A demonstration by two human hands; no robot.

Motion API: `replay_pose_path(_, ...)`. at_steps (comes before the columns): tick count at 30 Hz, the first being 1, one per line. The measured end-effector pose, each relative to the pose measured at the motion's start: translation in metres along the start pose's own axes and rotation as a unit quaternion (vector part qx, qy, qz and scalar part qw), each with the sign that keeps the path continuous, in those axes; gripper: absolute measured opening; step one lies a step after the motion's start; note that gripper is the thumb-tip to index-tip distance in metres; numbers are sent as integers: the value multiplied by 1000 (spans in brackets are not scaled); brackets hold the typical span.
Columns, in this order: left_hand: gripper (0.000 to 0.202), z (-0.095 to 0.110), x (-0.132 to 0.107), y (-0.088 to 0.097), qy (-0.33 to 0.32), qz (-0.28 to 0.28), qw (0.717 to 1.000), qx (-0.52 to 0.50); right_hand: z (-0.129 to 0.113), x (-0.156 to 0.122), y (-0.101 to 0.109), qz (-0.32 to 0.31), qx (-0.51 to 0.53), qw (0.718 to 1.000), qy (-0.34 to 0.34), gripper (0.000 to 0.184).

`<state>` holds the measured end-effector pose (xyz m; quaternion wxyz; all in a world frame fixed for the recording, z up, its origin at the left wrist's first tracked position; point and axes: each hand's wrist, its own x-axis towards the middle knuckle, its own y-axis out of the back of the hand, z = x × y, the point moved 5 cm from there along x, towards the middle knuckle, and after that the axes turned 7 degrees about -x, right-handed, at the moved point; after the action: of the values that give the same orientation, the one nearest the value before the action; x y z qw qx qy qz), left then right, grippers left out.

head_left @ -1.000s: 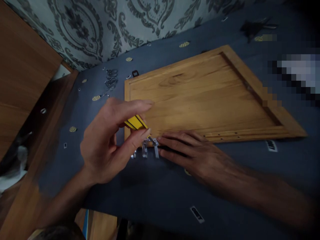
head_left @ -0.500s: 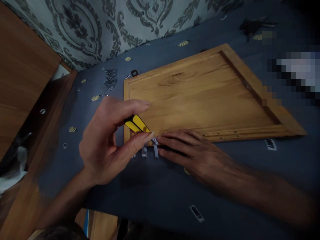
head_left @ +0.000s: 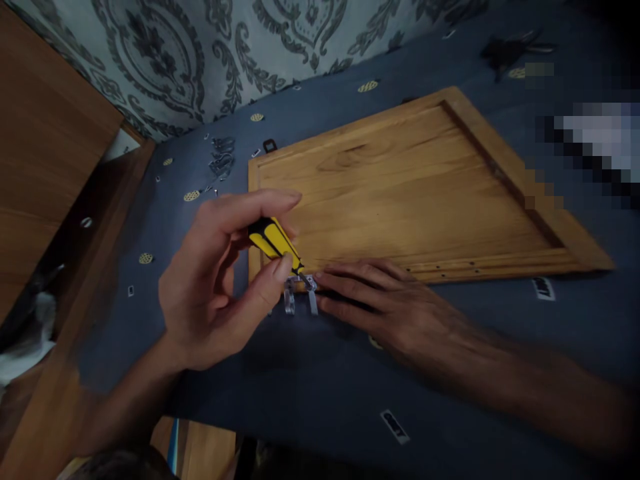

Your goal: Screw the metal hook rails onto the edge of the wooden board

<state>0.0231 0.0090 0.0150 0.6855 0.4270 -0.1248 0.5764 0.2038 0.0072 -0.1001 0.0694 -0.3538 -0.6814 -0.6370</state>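
My left hand (head_left: pixel 210 287) is closed around a yellow and black screwdriver (head_left: pixel 277 241), thumb on the lower part of the handle. The screwdriver slants down to the right, its tip at a small metal fitting (head_left: pixel 313 300) on the near edge of a framed wooden panel (head_left: pixel 390 187). Whether the tip sits in the screw is too small to tell. My right hand (head_left: pixel 385 300) lies with outstretched fingers along that near edge, fingertips beside the fitting and apparently touching it. A second metal piece (head_left: pixel 289 300) hangs just left of the fitting.
The panel rests on a dark blue patterned cloth (head_left: pixel 325 393). Several small metal parts (head_left: pixel 221 157) lie beyond my left hand. A black object (head_left: pixel 510 53) lies at the far right, near a pixelated patch. Wooden furniture (head_left: pixel 45 167) stands left, a patterned wall (head_left: pixel 200 60) behind.
My left thumb has slid back and up along the handle, showing the screwdriver's shaft. The index finger has lifted slightly. My right hand and the panel have stayed in place.
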Motion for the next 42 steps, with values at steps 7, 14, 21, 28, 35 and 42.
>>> replay_pose_path(7, 53, -3, 2, 1, -29, -3, 999, 43, 0, 4, 3, -10, -13, 1000, 0, 46)
replay_pose_path(14, 50, 0, 2, 0, -4, 18, 1000, 15, 0, 0, 0, -15, -8, 1000, 4, 42)
replay_pose_path(21, 50, 0, 1, 0, 7, 42, 999, -26, -1, 1, 0, -13, -15, 1000, -2, 42)
replay_pose_path(28, 40, 6, 3, 6, 11, 93, 995, 18, 2, -2, -4, -13, -5, 1000, -16, 47)
replay_pose_path(35, 45, 4, 2, 4, 7, 70, 997, -27, 1, -2, -4, -13, -4, 1000, -14, 48)
replay_pose_path(42, 42, 1, 2, 0, 9, 65, 998, -25, 0, 1, 0, -16, -7, 1000, -14, 44)
